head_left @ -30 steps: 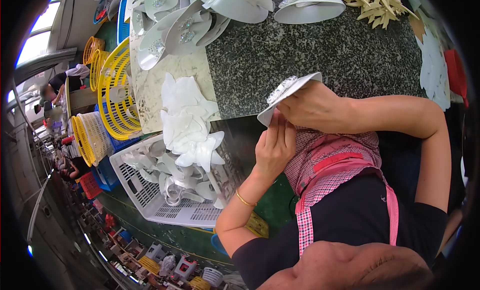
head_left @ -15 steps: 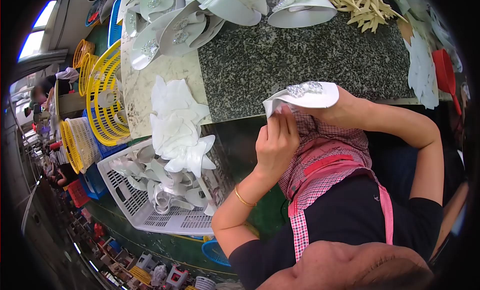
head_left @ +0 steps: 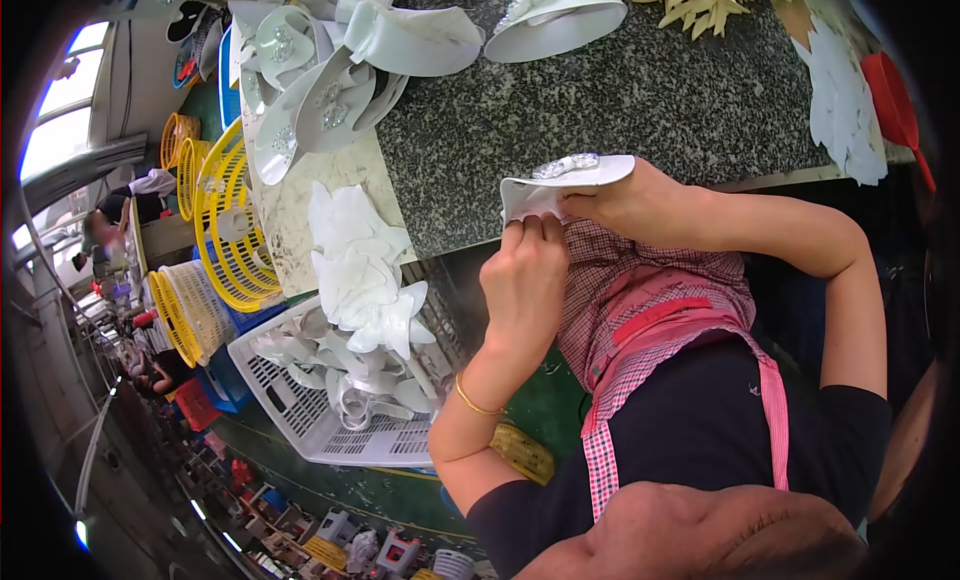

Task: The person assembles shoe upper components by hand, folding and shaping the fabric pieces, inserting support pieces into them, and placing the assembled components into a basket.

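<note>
one white shoe upper (head_left: 612,170), topped with a rhinestone ornament (head_left: 566,166), is held up at the near edge of the speckled slab (head_left: 600,100). the right hand (head_left: 640,202) clasps it from beneath; the left hand (head_left: 525,275) bunches its fingertips against the lower edge, though whether they pinch it i cannot tell.

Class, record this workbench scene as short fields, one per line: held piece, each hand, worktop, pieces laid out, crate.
Held piece: white, curved, sheet-like, with a sparkling silver ornament on top
Left hand: fingertips at the piece's lower edge
Right hand: holding the piece, fingers beneath it
Worktop: dark speckled slab beside a pale marbled surface
Laid out: flat white cut pieces, reaching past the pale surface's edge
Crate: light grey slatted plastic, containing loose white pieces
</note>
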Demonstrator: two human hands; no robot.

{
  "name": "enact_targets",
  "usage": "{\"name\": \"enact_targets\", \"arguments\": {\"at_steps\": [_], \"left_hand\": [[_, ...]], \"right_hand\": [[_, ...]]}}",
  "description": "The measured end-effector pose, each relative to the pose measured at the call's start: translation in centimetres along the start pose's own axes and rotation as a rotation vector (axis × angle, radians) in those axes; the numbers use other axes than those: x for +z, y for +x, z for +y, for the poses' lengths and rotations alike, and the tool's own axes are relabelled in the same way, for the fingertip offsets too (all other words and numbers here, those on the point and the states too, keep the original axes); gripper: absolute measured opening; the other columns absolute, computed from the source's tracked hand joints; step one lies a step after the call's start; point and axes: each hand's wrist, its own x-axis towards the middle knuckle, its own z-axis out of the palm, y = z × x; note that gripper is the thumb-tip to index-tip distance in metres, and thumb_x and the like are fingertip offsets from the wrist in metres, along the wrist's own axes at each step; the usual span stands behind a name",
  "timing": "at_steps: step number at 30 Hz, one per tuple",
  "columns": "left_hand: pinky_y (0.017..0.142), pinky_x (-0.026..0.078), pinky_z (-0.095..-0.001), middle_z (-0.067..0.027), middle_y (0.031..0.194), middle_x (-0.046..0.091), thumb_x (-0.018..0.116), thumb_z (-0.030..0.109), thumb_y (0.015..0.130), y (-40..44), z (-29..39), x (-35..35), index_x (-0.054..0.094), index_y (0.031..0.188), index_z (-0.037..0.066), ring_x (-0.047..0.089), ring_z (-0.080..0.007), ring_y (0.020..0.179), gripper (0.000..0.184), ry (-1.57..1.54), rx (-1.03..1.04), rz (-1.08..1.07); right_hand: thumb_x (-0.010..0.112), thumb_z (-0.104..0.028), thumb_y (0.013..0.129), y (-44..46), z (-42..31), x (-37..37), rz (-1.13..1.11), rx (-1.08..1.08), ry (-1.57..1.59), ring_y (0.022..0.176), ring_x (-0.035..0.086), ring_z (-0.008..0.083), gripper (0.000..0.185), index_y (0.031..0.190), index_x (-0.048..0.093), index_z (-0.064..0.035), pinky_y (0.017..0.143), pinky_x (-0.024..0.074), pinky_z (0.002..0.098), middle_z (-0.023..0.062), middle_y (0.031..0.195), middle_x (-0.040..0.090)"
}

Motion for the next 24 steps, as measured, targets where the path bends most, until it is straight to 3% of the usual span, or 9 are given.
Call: {"name": "enact_targets", "arguments": {"at_steps": [4, 5, 6, 10, 12, 14, 18, 24], "left_hand": [[0.061, 0.054, -0.0312, -0.0035, 0.086, 0.066, 0.064, 0.004, 0.077, 0.6, -0.6, -0.7, 0.067, 0.099, 0.008, 0.066, -0.0192, 0.081, 0.023, -0.038, 0.054, -0.072], [0.059, 0.053, -0.0285, -0.0031, 0.084, 0.063, 0.065, 0.005, 0.074, 0.7, -0.6, -0.6, 0.064, 0.092, 0.008, 0.065, -0.0175, 0.082, 0.019, -0.001, 0.087, -0.053], [0.057, 0.053, -0.0258, -0.0028, 0.082, 0.061, 0.067, 0.006, 0.07, 0.6, -0.7, -0.5, 0.061, 0.086, 0.008, 0.064, -0.0158, 0.082, 0.017, 0.036, 0.12, -0.033], [0.058, 0.053, -0.0253, -0.0032, 0.082, 0.06, 0.067, 0.008, 0.07, 0.4, -0.5, -0.1, 0.061, 0.086, 0.008, 0.063, -0.0166, 0.083, 0.018, 0.082, 0.152, -0.039], [0.059, 0.053, -0.025, -0.0043, 0.083, 0.059, 0.067, 0.009, 0.072, 0.4, -0.4, 0.2, 0.059, 0.087, 0.007, 0.063, -0.0183, 0.085, 0.017, 0.088, 0.145, -0.039], [0.058, 0.053, -0.0281, -0.0051, 0.083, 0.059, 0.067, 0.009, 0.077, 0.3, -0.1, 0.5, 0.059, 0.091, 0.007, 0.064, -0.0203, 0.083, 0.016, 0.082, 0.096, -0.024], [0.057, 0.054, -0.0327, -0.0072, 0.082, 0.059, 0.066, 0.01, 0.086, 0.0, 0.6, 1.8, 0.057, 0.092, 0.006, 0.064, -0.0241, 0.081, 0.012, 0.04, -0.046, 0.097], [0.056, 0.053, -0.0341, -0.0064, 0.083, 0.06, 0.068, 0.012, 0.088, 0.2, 0.9, 1.3, 0.057, 0.091, 0.007, 0.065, -0.0243, 0.078, 0.012, 0.077, -0.074, 0.079]], "right_hand": [[0.059, -0.011, 0.082, -0.1, 0.4, 0.0, -0.066, 0.01, 0.023, 0.103, 0.065, 0.0317, 0.019, 0.097, 0.065, -0.0016, 0.087, 0.0549, 0.0401, 0.014, 0.106, 0.065], [0.059, -0.011, 0.082, -0.1, 0.4, 0.0, -0.105, 0.017, 0.026, 0.104, 0.065, 0.0314, 0.019, 0.097, 0.064, -0.0014, 0.087, 0.0547, 0.04, 0.0143, 0.106, 0.064], [0.059, -0.011, 0.082, -0.1, 0.3, 0.1, -0.098, 0.022, 0.033, 0.104, 0.065, 0.0314, 0.019, 0.097, 0.064, -0.0014, 0.087, 0.0547, 0.04, 0.0143, 0.106, 0.064], [0.059, -0.011, 0.077, -0.1, -0.2, 0.2, 0.009, -0.063, -0.099, 0.107, 0.064, 0.0313, 0.024, 0.097, 0.064, 0.0019, 0.089, 0.0542, 0.04, 0.0151, 0.108, 0.063], [0.06, -0.011, 0.075, -0.2, -0.4, 0.2, 0.084, -0.13, -0.132, 0.107, 0.064, 0.0309, 0.027, 0.097, 0.064, 0.0032, 0.088, 0.0542, 0.0399, 0.0149, 0.107, 0.063], [0.064, -0.01, 0.074, -0.2, -0.5, 0.2, 0.076, -0.23, -0.342, 0.11, 0.062, 0.0256, 0.041, 0.111, 0.067, 0.0068, 0.094, 0.0521, 0.0368, 0.0116, 0.109, 0.062], [0.065, -0.011, 0.074, 0.2, -0.2, 0.6, 0.118, -0.194, -0.345, 0.109, 0.061, 0.0264, 0.041, 0.111, 0.066, 0.0057, 0.092, 0.0527, 0.0363, 0.0105, 0.107, 0.061], [0.063, -0.013, 0.076, 0.2, -0.3, 1.5, 0.039, -0.067, -0.289, 0.105, 0.06, 0.0253, 0.032, 0.104, 0.064, 0.0045, 0.088, 0.0533, 0.0357, 0.0104, 0.105, 0.059]]}}
